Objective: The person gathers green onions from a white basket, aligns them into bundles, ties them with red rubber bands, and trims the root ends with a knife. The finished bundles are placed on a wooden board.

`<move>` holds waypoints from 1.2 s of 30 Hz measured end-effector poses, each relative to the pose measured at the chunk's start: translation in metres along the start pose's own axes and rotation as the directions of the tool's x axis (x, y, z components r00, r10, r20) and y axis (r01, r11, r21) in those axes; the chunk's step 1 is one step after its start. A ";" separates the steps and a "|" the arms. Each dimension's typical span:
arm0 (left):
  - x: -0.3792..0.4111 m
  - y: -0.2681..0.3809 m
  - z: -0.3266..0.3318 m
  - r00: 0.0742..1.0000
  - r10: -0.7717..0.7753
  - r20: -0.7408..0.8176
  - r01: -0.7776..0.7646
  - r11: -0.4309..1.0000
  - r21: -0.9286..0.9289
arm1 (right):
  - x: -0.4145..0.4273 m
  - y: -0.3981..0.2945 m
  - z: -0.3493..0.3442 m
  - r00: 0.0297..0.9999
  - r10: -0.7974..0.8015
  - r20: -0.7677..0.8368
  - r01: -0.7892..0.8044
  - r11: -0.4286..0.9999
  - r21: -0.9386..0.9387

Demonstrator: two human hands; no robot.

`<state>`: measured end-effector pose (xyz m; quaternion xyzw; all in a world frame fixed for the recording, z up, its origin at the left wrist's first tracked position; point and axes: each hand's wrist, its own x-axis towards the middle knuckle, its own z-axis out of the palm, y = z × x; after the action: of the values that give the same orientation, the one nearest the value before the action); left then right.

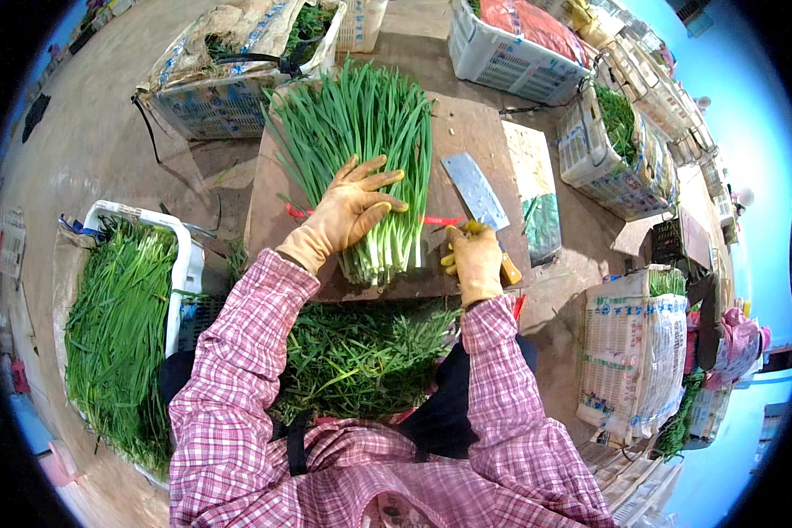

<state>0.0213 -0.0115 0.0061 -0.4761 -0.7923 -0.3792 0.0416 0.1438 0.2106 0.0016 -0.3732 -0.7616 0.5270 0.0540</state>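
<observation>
A thick bunch of garlic chives (363, 125) lies on a brown board (270, 198), leaves pointing away and pale stem ends towards me. My left hand (350, 211), in a tan rubber glove, rests spread across the lower part of the bunch. A red strip (442, 220) passes beneath the stems and shows on both sides. Its right end reaches my gloved right hand (475, 261), whose fingers are curled; whether they grip the strip is hidden. Just right of that hand is a cleaver (476, 190), its wide blade flat on the board and its wooden handle partly covered.
Loose green leaves (363, 363) are heaped between my legs. At the left stands a white crate (185, 264) of chives. A wrapped crate (231, 99) is beyond the board, with more crates (521, 63) far right. A white-and-green sheet or packet (538, 198) lies beside the board.
</observation>
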 end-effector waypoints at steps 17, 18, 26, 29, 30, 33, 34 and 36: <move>-0.058 -0.009 -0.052 0.775 -0.489 -0.401 0.403 0.870 -0.283 | 0.018 -0.043 0.013 0.962 -0.256 0.092 0.209 0.912 0.354; -0.088 -0.027 -0.060 0.678 -0.652 -0.338 0.597 0.758 -0.264 | 0.013 -0.047 0.017 0.958 -0.261 0.115 0.201 0.903 0.380; -0.090 -0.019 -0.063 0.518 -0.855 -0.036 0.843 0.517 -0.148 | 0.018 -0.048 0.013 0.956 -0.263 0.131 0.190 0.893 0.407; -0.100 -0.045 -0.061 0.690 -0.716 -0.112 0.708 0.699 -0.103 | 0.025 -0.043 0.013 0.968 -0.224 0.116 0.151 0.882 0.447; -0.095 -0.045 -0.063 0.658 -0.753 -0.025 0.735 0.649 -0.200 | 0.028 -0.042 0.010 0.972 -0.206 0.114 0.131 0.875 0.467; -0.093 -0.039 -0.056 0.736 -0.676 0.020 0.521 0.548 -0.654 | 0.035 -0.043 0.011 0.968 -0.222 0.119 0.141 0.868 0.475; -0.087 -0.030 -0.054 0.730 -0.683 0.027 0.498 0.505 -0.705 | 0.034 -0.049 0.017 0.962 -0.242 0.129 0.155 0.867 0.473; -0.077 -0.017 -0.046 0.752 -0.659 0.004 0.441 0.499 -0.746 | 0.026 -0.067 0.033 0.937 -0.307 0.166 0.207 0.872 0.444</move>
<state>0.0359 -0.1014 -0.0036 -0.1137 -0.6786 -0.7086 -0.1566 0.0755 0.1902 0.0352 -0.1835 -0.6743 0.7061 0.1140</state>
